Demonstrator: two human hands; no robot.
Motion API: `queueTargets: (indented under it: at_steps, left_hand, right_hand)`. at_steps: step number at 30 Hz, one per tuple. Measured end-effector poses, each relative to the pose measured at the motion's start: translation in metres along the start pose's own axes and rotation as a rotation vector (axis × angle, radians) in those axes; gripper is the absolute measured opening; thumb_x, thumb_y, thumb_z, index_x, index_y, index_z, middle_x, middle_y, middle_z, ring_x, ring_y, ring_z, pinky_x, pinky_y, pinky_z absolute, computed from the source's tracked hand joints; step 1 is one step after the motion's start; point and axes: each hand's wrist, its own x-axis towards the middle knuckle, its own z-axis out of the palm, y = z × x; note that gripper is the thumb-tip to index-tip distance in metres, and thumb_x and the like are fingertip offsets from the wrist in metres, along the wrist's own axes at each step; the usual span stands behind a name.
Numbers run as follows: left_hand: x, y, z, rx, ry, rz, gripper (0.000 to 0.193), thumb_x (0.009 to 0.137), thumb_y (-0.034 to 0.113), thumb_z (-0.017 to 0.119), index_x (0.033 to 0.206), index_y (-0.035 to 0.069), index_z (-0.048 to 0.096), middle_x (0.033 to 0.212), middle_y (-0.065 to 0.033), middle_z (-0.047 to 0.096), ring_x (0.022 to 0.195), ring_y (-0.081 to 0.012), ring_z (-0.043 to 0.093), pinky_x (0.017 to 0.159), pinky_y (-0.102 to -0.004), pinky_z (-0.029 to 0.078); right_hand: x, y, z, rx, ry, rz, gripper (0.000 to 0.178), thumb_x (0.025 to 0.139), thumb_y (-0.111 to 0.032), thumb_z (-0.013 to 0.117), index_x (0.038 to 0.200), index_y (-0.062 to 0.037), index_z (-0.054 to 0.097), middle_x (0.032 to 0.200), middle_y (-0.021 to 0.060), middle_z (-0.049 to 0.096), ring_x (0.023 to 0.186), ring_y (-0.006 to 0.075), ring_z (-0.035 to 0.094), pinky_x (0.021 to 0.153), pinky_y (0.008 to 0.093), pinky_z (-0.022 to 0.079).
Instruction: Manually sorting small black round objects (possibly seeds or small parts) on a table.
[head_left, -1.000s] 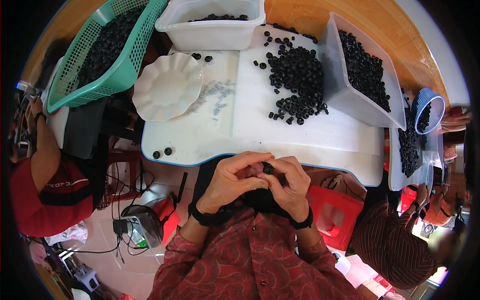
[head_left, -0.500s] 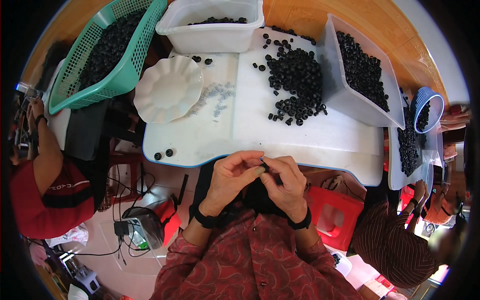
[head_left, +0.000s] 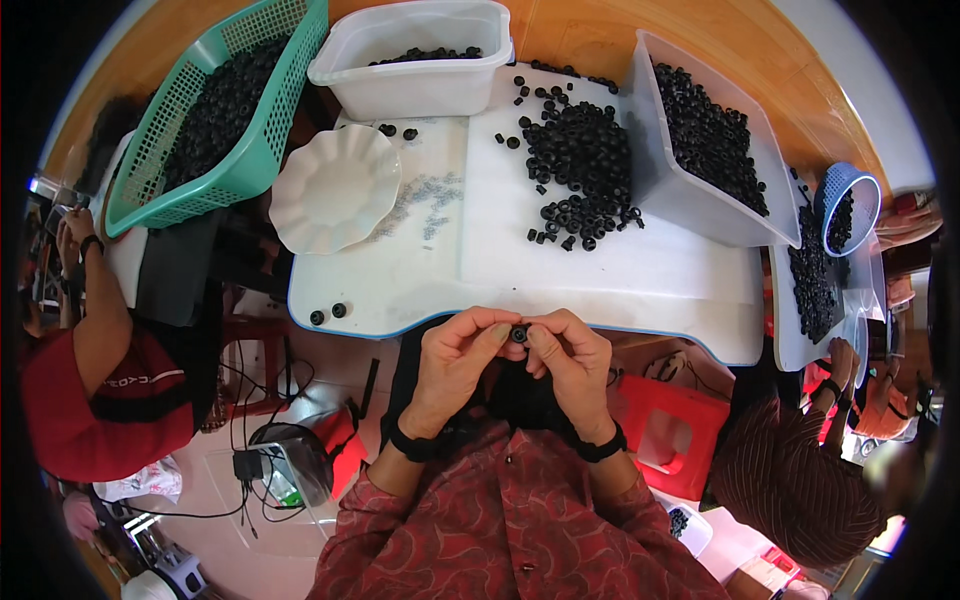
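A small round black part (head_left: 519, 333) with a hole in its middle is pinched between my two hands, just off the table's near edge. My left hand (head_left: 458, 365) grips it from one side with thumb and fingertips. From the other side my right hand (head_left: 571, 372) closes thumb and forefinger on the same piece. Beyond them a loose pile of similar black parts (head_left: 580, 150) lies on the white table (head_left: 380, 285). Two more black parts (head_left: 338, 310) sit by the table's near left edge.
A scalloped white plate (head_left: 335, 190) lies at the left, with tiny clear pieces (head_left: 432, 200) beside it. Behind stand a green basket (head_left: 262, 150), a white tub (head_left: 420, 92) and a translucent bin (head_left: 690, 205), all holding black parts. People (head_left: 105, 400) work on both sides.
The black part has turned between my fingers so its holed face shows. My hands have shifted slightly, and the view has moved a little.
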Motion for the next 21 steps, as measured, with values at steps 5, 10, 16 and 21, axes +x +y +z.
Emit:
queueTargets:
  at_steps: [5, 10, 16, 21]
  left_hand:
    - [-0.003, 0.001, 0.002, 0.017, -0.045, 0.057, 0.02, 0.094, 0.0, 0.061, 0.114, -0.003, 0.063, 0.098, -0.0064, 0.068, 0.088, -0.0114, 0.066, 0.08, -0.0244, 0.054]
    - [-0.005, -0.002, 0.007, -0.025, -0.106, 0.147, 0.026, 0.088, -0.006, 0.066, 0.114, -0.002, 0.064, 0.096, -0.0058, 0.066, 0.084, -0.0107, 0.064, 0.074, -0.0233, 0.052]
    - [-0.008, -0.004, 0.004, 0.06, -0.08, 0.098, 0.026, 0.087, -0.007, 0.066, 0.113, -0.003, 0.063, 0.101, -0.0086, 0.066, 0.082, -0.0121, 0.064, 0.071, -0.0244, 0.053]
    - [-0.008, -0.003, -0.004, 0.036, -0.151, 0.09, 0.023, 0.087, -0.007, 0.066, 0.11, -0.004, 0.063, 0.103, -0.0118, 0.067, 0.085, -0.0175, 0.068, 0.073, -0.0279, 0.057]
  right_hand:
    - [-0.003, 0.0, 0.0, 0.098, 0.031, 0.023, 0.016, 0.098, -0.014, 0.061, 0.104, -0.0016, 0.068, 0.076, -0.0018, 0.062, 0.064, 0.0024, 0.054, 0.056, 0.0172, 0.044]
    - [-0.006, 0.0, 0.0, 0.09, 0.037, 0.015, 0.015, 0.097, -0.013, 0.062, 0.103, -0.0012, 0.068, 0.076, -0.0013, 0.062, 0.064, 0.0026, 0.054, 0.057, 0.0174, 0.044]
    - [-0.009, 0.003, -0.002, 0.115, 0.013, -0.008, 0.011, 0.095, -0.01, 0.064, 0.097, -0.0005, 0.068, 0.076, 0.0007, 0.063, 0.062, 0.0038, 0.054, 0.055, 0.0174, 0.043]
    - [-0.005, -0.001, -0.006, 0.428, -0.057, 0.143, 0.006, 0.09, -0.004, 0.066, 0.09, 0.0014, 0.067, 0.074, 0.0041, 0.062, 0.055, 0.0076, 0.051, 0.049, 0.0202, 0.038]
